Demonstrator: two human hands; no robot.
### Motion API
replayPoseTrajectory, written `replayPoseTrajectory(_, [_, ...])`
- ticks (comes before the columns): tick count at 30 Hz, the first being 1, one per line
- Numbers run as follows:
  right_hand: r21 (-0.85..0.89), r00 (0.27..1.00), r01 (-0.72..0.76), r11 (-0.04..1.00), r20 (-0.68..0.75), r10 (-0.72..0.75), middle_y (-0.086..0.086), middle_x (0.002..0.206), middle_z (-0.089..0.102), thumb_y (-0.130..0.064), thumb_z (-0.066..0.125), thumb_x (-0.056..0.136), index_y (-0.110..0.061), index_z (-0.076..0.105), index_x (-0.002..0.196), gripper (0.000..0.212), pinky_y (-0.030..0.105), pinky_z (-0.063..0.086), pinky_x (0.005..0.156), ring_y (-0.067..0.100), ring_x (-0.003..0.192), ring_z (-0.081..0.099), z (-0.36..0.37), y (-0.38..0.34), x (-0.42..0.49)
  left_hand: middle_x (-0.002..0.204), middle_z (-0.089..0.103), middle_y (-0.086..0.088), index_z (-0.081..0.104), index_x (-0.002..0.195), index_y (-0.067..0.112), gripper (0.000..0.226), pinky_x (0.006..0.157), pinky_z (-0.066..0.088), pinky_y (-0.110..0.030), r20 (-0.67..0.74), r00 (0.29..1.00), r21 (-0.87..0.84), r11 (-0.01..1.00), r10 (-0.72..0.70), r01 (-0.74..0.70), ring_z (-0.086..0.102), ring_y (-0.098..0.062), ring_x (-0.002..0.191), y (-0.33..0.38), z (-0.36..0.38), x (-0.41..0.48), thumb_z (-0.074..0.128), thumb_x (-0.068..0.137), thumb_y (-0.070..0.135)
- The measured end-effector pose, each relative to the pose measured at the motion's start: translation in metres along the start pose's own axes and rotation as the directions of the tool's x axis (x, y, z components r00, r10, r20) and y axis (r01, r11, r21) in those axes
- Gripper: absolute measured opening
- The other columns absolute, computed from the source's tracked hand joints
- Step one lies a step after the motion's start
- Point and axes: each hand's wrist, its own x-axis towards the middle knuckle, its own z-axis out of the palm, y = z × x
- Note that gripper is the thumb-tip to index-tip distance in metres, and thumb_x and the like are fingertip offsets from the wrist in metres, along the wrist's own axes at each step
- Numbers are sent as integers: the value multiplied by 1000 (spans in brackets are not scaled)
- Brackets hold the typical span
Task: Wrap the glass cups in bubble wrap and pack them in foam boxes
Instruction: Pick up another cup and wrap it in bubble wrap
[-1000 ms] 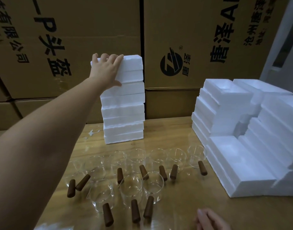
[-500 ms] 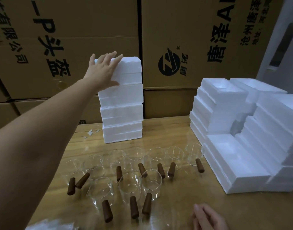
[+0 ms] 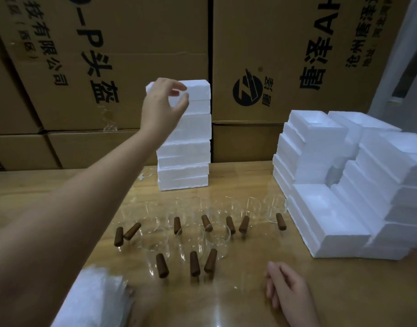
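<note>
Several clear glass cups (image 3: 217,234) with brown wooden handles stand in two loose rows mid-table. Behind them rises a tall stack of closed white foam boxes (image 3: 186,149). My left hand (image 3: 164,106) is raised in front of the stack's top box (image 3: 198,89), fingers and thumb curved and apart, holding nothing. My right hand (image 3: 289,290) rests on the table near the front edge, fingers loosely bent and empty. A bundle of bubble wrap (image 3: 94,300) lies at the front left, partly under my left forearm.
Stepped piles of open foam box halves (image 3: 325,208) fill the right side of the wooden table (image 3: 250,291). Large printed cardboard cartons (image 3: 285,55) form a wall right behind the table. A few foam crumbs (image 3: 145,177) lie left of the stack's foot.
My left hand has come off the top foam box's side and its fingers have curled. The view has tipped down, bringing the bubble wrap and more of my right hand into sight.
</note>
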Motion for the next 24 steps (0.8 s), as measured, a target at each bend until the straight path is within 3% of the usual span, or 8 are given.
replayPoseTrajectory(2, [-34, 1000, 19, 999, 13, -19, 6, 45, 50, -13, 51, 96, -2, 56, 65, 33, 19, 34, 39, 13, 34, 38, -1, 1, -1, 88, 60, 14, 63, 91, 19, 4, 71, 46, -11, -37, 993, -229, 968, -113, 102, 57, 3, 76, 35, -9, -25, 59, 91, 18])
replayPoseTrajectory(4, [-57, 999, 36, 998, 19, -34, 5, 46, 51, -17, 52, 96, -4, 57, 66, 33, 18, 35, 41, 13, 35, 40, -3, 1, -1, 80, 63, 12, 64, 87, 20, 6, 66, 50, -16, -19, 971, -413, 887, -237, 209, 61, -2, 68, 65, -16, -54, 61, 90, 15])
replayPoseTrajectory(8, [-47, 999, 24, 999, 25, -23, 1, 46, 51, -20, 52, 96, -4, 58, 68, 33, 17, 36, 39, 11, 36, 41, -1, 2, -4, 72, 65, 7, 64, 80, 23, 9, 54, 48, -16, 96, 902, -609, 692, -420, 387, 59, -4, 59, 110, -16, -134, 65, 89, 19])
replayPoseTrajectory(12, [-77, 996, 83, 994, 51, -79, 1, 46, 51, -19, 52, 97, -9, 59, 67, 32, 17, 36, 41, 9, 37, 42, 0, 0, -7, 53, 56, 8, 58, 65, 20, 24, 50, 39, -17, 323, 834, -517, 655, -447, 551, 46, -2, 47, 122, -3, -248, 65, 88, 20])
replayPoseTrajectory(16, [-211, 978, 162, 964, 167, -128, 0, 48, 54, -25, 54, 96, -20, 58, 64, 33, 19, 38, 45, 9, 39, 46, 5, 4, -11, 52, 46, 5, 56, 61, 11, 29, 57, 34, -25, 509, 706, -310, 660, -492, 684, 40, -7, 54, 95, 5, -332, 68, 86, 16])
replayPoseTrajectory(20, [-419, 948, 240, 876, 295, -119, -2, 54, 60, -39, 54, 92, -36, 60, 65, 28, 31, 46, 56, 9, 48, 54, 10, 5, -13, 52, 46, 5, 57, 62, 5, 29, 57, 35, -23, 466, 703, -269, 670, -537, 691, 40, -5, 53, 73, 6, -343, 68, 86, 16])
replayPoseTrajectory(24, [-520, 945, 274, 809, 303, -126, -3, 59, 62, -46, 53, 89, -39, 58, 66, 25, 36, 48, 66, 11, 58, 58, 9, 4, -14, 49, 47, 9, 53, 58, 17, 31, 53, 35, -20, 303, 772, -232, 742, -559, 629, 43, -4, 49, 57, 9, -342, 67, 86, 20])
